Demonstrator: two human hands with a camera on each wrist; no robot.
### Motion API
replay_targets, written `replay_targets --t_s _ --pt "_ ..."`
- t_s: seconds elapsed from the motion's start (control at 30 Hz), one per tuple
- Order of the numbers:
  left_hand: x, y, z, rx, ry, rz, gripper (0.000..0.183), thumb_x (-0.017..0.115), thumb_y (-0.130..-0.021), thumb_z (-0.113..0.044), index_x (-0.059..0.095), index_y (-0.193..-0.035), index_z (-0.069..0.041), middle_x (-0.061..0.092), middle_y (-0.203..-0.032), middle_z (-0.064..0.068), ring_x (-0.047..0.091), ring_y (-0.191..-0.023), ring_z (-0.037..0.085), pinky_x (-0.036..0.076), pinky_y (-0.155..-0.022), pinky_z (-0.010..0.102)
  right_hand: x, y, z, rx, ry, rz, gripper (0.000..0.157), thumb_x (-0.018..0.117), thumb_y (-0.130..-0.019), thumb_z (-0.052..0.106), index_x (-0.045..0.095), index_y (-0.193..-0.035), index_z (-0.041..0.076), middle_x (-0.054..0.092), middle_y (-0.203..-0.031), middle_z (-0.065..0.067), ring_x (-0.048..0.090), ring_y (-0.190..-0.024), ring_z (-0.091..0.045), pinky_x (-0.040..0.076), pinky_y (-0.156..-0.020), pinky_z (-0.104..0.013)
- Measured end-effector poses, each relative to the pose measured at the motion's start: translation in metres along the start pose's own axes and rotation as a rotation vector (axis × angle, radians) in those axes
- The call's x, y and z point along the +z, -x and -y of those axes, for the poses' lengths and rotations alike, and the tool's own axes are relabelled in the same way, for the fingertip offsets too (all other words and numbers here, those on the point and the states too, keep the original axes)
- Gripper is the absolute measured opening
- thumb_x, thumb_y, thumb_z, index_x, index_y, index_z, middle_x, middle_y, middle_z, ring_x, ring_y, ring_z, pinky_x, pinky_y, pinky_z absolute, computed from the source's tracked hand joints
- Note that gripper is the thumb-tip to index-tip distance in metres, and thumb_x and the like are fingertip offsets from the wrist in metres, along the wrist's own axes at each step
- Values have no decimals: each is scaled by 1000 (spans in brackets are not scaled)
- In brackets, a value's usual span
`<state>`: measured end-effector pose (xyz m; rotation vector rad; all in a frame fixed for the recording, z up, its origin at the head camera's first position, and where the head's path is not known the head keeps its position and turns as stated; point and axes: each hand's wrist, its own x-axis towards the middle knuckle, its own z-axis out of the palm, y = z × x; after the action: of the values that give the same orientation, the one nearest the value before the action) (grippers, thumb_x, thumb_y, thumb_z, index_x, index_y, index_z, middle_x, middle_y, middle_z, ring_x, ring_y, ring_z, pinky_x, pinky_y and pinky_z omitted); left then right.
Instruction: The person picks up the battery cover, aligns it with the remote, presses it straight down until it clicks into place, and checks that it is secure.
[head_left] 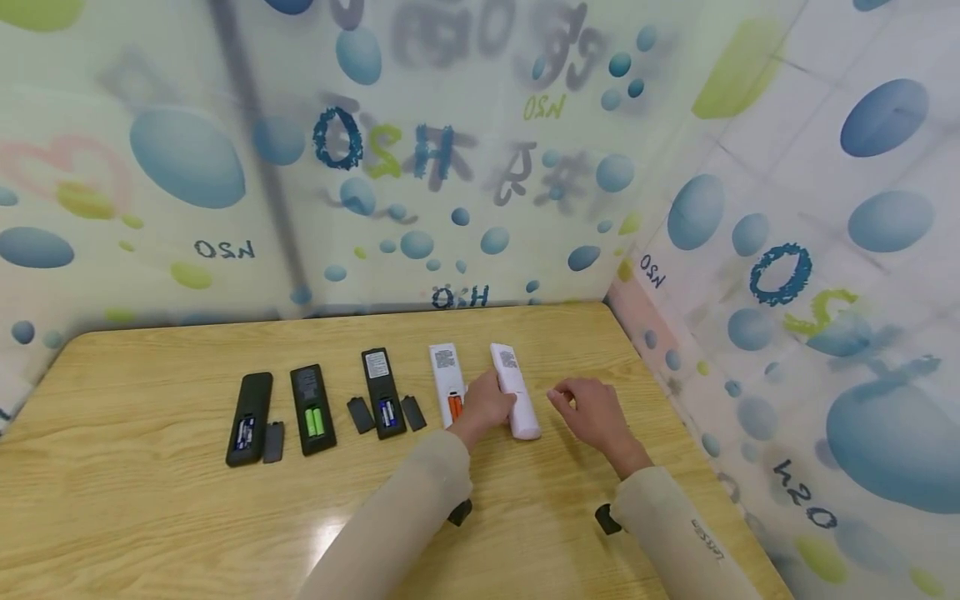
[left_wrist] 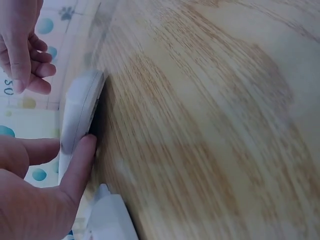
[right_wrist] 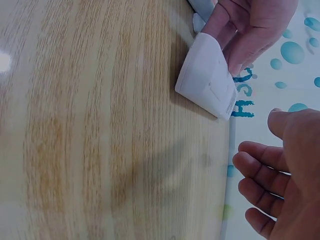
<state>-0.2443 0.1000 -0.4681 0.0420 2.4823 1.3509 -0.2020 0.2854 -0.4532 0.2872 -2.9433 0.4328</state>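
My left hand pinches a white remote control between thumb and fingers, close to the right end of the row. This remote lies back side up with a printed label at its far end, and looks slightly tilted off the table in the right wrist view. To its right, my right hand hovers over the table with fingers loosely bent and holds nothing. Just left of the held remote lies another white remote, its battery bay uncovered and orange batteries inside; my left hand partly hides it.
On the left lie three black remotes with uncovered battery bays. Loose black battery covers rest beside them. Patterned curtain-like walls border the wooden table behind and at right.
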Motion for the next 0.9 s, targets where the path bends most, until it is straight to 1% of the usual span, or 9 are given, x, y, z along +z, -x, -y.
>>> replay_targets --t_s 0.1,0.2,0.3,0.4,0.53,0.63,0.8,0.87,0.9 --pt "-3 2 -1 3 -29 -10 36 62 -91 -13 55 -123 3 65 -113 17 61 -91 23 54 -77 34 0 0 2 -2 -1 1 25 56 -99 34 74 -101 16 72 -88 1 59 -72 -13 49 -71 -42" --pt "-6 4 -1 2 -42 1 33 61 -92 -13 58 -120 3 65 -113 16 60 -90 24 54 -78 36 0 0 4 -5 -6 3 25 56 -99 34 74 -101 16 72 -89 1 60 -74 -14 49 -72 -42" --pt "-9 6 0 2 -53 16 36 61 -92 -14 58 -122 4 65 -116 16 60 -92 24 54 -82 37 1 -1 7 -4 -11 18 25 56 -99 34 73 -102 16 72 -90 1 60 -75 -15 49 -73 -42" --pt "-11 8 1 14 -54 23 43 61 -92 -14 55 -130 5 62 -127 18 60 -104 26 53 -91 40 2 -2 9 4 -11 42 25 55 -99 34 73 -103 16 72 -91 1 60 -76 -15 48 -75 -44" --pt "-18 9 6 68 -35 22 50 60 -92 -15 51 -137 2 58 -136 18 57 -121 29 48 -102 43 5 -4 12 10 -12 57 24 56 -99 34 73 -103 17 72 -93 1 61 -79 -16 48 -77 -45" --pt "-30 9 12 110 -1 21 50 61 -91 -15 51 -138 -2 58 -137 16 58 -122 29 48 -101 42 8 -6 15 7 -20 61 23 57 -99 34 73 -102 18 72 -93 2 61 -79 -15 49 -77 -44" --pt "-60 15 22 111 108 37 48 60 -95 -15 49 -141 -8 55 -140 11 62 -117 28 56 -88 39 11 -8 21 0 -23 67 21 58 -98 32 73 -101 18 72 -93 3 62 -80 -14 49 -77 -44" --pt "-73 18 25 108 127 40 47 59 -96 -16 48 -142 -10 54 -141 11 61 -119 28 56 -87 38 12 -9 24 6 -18 68 21 59 -98 33 73 -101 18 72 -93 3 62 -81 -15 48 -79 -44" --pt "-79 20 27 114 129 40 47 59 -96 -16 48 -142 -10 54 -141 11 59 -121 28 55 -91 38 13 -9 26 10 -16 71 21 59 -97 33 72 -102 18 72 -93 4 62 -83 -15 48 -80 -44"
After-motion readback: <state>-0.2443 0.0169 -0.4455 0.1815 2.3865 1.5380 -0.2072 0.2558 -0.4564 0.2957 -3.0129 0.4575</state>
